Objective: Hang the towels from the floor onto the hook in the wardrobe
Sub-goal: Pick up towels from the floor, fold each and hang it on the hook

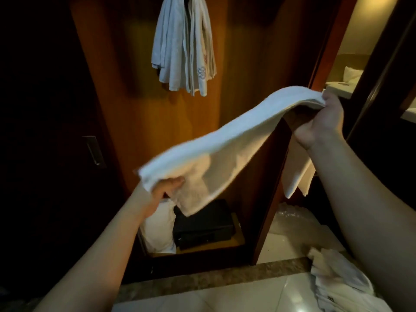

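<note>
Gripping white towel point(225, 136) — left hand point(166, 188) fingers under, right hand point(319, 122) fingers pinching end

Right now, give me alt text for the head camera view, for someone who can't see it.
Two bare hands stretch a white towel before an open wooden wardrobe, left hand low, right hand higher. Towels already hang inside at the top, and more towels lie on the tiled floor at lower right.
</note>
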Tool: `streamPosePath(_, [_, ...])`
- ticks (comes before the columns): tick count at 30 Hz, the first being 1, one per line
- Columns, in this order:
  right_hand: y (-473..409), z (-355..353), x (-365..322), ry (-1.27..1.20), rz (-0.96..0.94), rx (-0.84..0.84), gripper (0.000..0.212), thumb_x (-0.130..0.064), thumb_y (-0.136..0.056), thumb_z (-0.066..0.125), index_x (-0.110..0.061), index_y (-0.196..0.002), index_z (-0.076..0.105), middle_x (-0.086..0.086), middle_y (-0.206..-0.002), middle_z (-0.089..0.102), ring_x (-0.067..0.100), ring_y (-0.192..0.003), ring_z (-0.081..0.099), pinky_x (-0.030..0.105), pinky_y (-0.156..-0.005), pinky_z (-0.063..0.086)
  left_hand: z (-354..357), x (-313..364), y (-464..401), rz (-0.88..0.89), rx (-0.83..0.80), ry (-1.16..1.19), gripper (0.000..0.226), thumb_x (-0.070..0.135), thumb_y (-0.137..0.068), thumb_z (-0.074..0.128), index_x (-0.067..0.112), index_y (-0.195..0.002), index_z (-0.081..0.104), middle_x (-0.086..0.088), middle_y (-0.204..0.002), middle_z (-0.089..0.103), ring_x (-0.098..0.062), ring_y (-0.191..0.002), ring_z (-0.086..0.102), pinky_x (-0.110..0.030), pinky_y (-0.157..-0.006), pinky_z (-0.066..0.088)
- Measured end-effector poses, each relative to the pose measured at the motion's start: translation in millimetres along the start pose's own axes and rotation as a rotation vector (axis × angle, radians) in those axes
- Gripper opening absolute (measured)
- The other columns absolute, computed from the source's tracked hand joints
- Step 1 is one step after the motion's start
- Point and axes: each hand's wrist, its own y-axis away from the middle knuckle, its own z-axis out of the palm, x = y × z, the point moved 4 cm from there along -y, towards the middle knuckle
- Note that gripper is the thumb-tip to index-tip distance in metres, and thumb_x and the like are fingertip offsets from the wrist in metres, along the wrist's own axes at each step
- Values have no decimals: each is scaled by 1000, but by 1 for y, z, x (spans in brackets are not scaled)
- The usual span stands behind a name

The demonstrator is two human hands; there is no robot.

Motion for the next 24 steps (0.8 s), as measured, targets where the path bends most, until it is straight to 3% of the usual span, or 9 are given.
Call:
streamPosePath(1, [-1,-3,1,16,5,15,41,-33,-96,63,-8,-128,58,19,-114,72,34,-89,76,49,-74,62,-2,-7,1,-27,33,5,29,3,-87,67,13,-114,70,-22,-119,68,-26,-92,70,-43,-75,59])
streamPosePath(4, [-8,-21,5,88,29,66,42,-36,-98,59,-11,-132,57,14,-118,72,30,-97,74,42,-72,62,-26,-3,-5,21,149,226,35,3,-89,53,27,-94,78,-9,-108,75,-26,-89,75,-36,-58,58])
streamPosePath(9, [-14,-40,19,151,94,119,33,-37,-100,54,-11,-119,62,10,-103,73,27,-89,75,39,-63,61,-32,5,-8,113,79,375,27,16,-89,53,24,-104,75,-9,-111,74,-28,-97,73,-40,-68,60])
streamPosePath(13, [-19,-50,27,170,126,171,33,-35,-98,57,-11,-120,65,11,-104,74,30,-87,75,42,-61,60,-32,7,-11,57,89,388,22,31,-75,66,25,-94,76,-8,-99,76,-28,-91,74,-40,-71,60])
streamPosePath(19, [-27,-66,26,177,144,173,34,-41,-103,46,-13,-110,65,9,-97,75,25,-76,77,38,-63,60,-30,12,-7,145,120,4,22,30,-87,57,41,-92,75,1,-93,77,-21,-84,75,-39,-69,55])
streamPosePath(22, [-29,-74,27,180,150,199,34,-39,-102,47,-12,-109,66,8,-92,77,26,-76,77,38,-62,61,-30,18,-9,142,79,98,33,16,-94,57,41,-107,73,-3,-110,73,-22,-90,74,-32,-58,57])
streamPosePath(24, [-28,-78,28,182,145,212,29,-34,-101,49,-11,-104,67,8,-87,75,25,-70,76,37,-58,60,-26,19,-8,75,57,270,27,14,-86,61,30,-99,78,-5,-111,72,-26,-98,71,-32,-60,58])
